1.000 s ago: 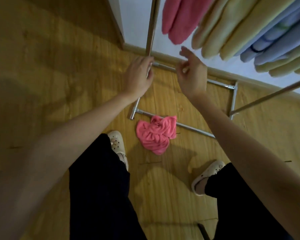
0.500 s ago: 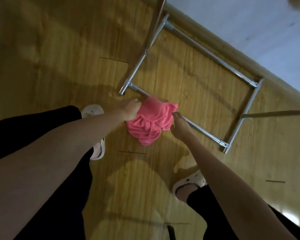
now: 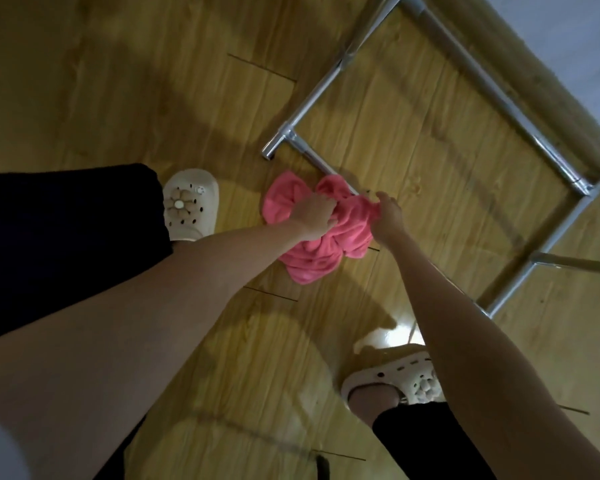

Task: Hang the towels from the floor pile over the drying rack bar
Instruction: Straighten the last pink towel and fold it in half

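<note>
Crumpled pink towel [image 3: 321, 237] on wooden floor [image 3: 118, 81], partly over rack base tube [image 3: 312, 157]. Left hand [image 3: 314, 214] clenched into folds, right hand [image 3: 388, 216] pinching edge; apparently gathering for lift

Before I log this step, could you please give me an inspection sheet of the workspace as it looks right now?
Surface: wooden plank floor, shadowed in places, with a bright glare patch near the right foot.
Job's things: one crumpled pink towel on the floor, lying partly over the metal rack base; the hanging bar is out of view.
Clutter: nothing seen.
Grippers: left hand grips the towel's middle; right hand pinches its right edge with curled fingers.
Cables: nothing seen.
Surroundings: pale wall with a wooden skirting behind the rack; the person's pale clogs stand either side.
</note>
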